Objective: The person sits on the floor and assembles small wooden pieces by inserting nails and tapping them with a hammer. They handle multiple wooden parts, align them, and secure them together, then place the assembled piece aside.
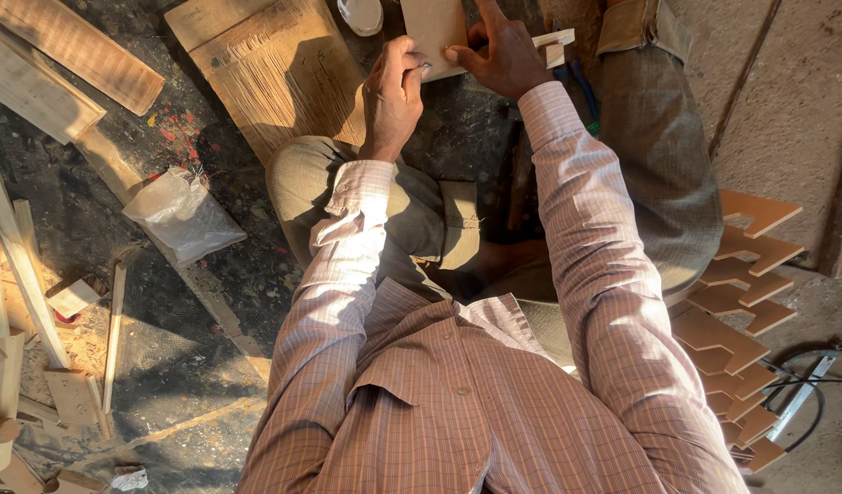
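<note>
Nearest, zigzag-cut boards (745,302) lie stacked beside the seated person's knee. Farther out, the right hand (505,57) grips a small flat board (433,32), seemingly steadying it, while the left hand (391,96) pinches something thin against its lower edge.

Dusty floor (210,274) with wood offcuts (69,64)

The small board (434,32) sat pinched between the left hand (391,96) and the right hand (503,59). A wide plank (274,73) lay just left of the left hand, a plastic bag (183,215) farther left. A stack of cut pieces (736,316) stood well right of the right hand.
</note>
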